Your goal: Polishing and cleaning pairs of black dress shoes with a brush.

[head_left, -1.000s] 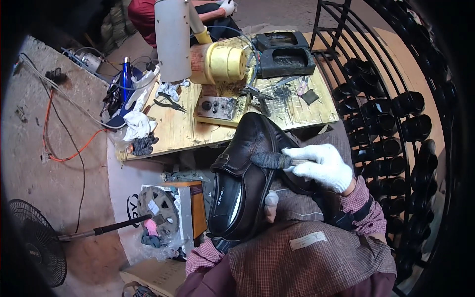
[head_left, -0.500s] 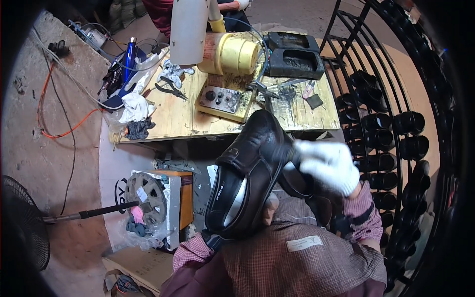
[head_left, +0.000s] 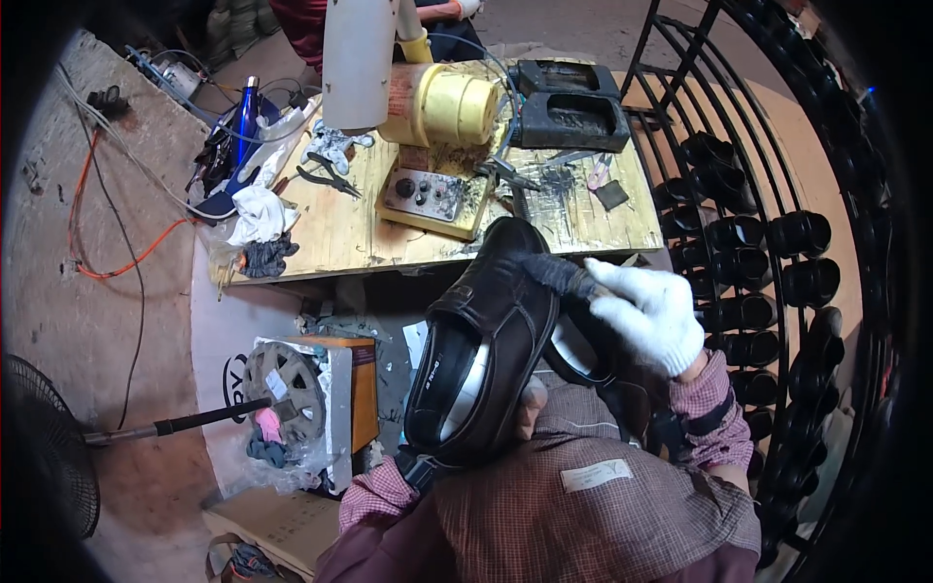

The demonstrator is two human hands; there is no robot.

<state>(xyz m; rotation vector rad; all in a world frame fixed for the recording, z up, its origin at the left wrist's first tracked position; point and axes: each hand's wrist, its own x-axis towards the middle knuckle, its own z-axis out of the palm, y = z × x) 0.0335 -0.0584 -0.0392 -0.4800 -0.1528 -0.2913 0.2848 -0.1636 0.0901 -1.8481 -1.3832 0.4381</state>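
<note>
A dark brown leather slip-on shoe (head_left: 488, 330) is held up over my lap, its toe pointing away from me. My left hand (head_left: 532, 400) is closed on it from beneath; only a bit of bare finger shows beside the sole, the rest being hidden by the shoe. My right hand (head_left: 649, 316), in a white knit glove, is wrapped round the handle of a brush (head_left: 561, 276). The brush's dark bristles touch the shoe's upper near the toe. Behind these, a second dark shoe (head_left: 575, 352) rests on my lap, partly covered.
Ahead stands a wooden workbench (head_left: 326, 243) bearing a yellow machine (head_left: 457, 109), a control box (head_left: 425, 194), pliers (head_left: 328, 177) and black trays (head_left: 571, 121). Racks of black shoes (head_left: 736, 233) line the right side. A fan (head_left: 44, 447) stands left. Another person (head_left: 442, 14) sits beyond the bench.
My gloved right hand and the brush have shifted slightly, the bristles moving up toward the shoe's toe. The motion blur is gone. The shoe stays almost in place.
</note>
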